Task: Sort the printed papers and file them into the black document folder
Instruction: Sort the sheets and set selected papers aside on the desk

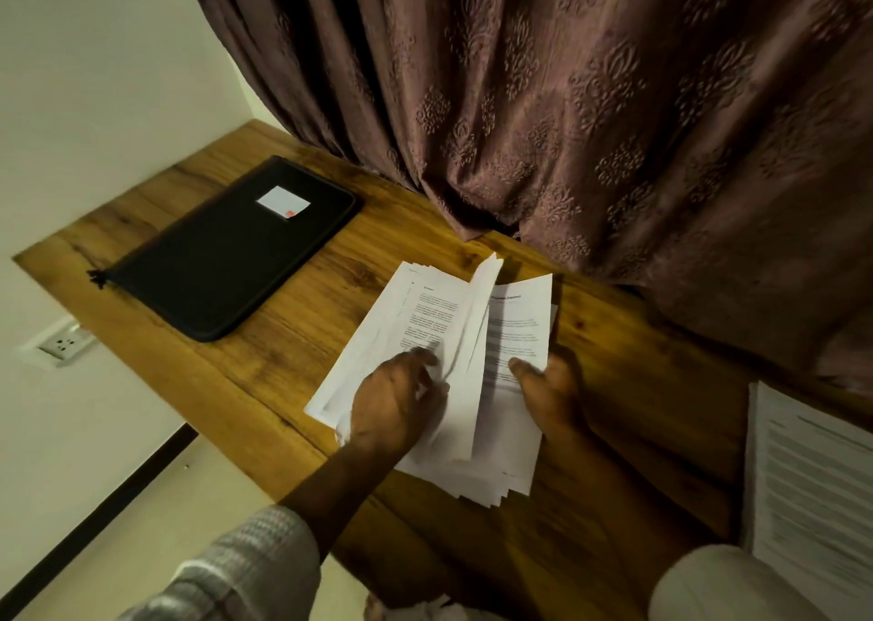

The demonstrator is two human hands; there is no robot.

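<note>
A black document folder (pixel 226 252) lies closed on the left of the wooden table (pixel 293 351), a white label on its cover. Right of it is a loose stack of printed papers (pixel 505 441). My left hand (pixel 394 408) pinches a bent sheet (pixel 415 323) and lifts it leftward off the stack. My right hand (pixel 548 389) holds the stack's right side, thumb on the top page.
A second pile of printed sheets (pixel 812 479) lies at the table's right edge. A brown patterned curtain (pixel 567 101) hangs over the back of the table. A wall socket (pixel 64 344) sits on the wall below the table's left end.
</note>
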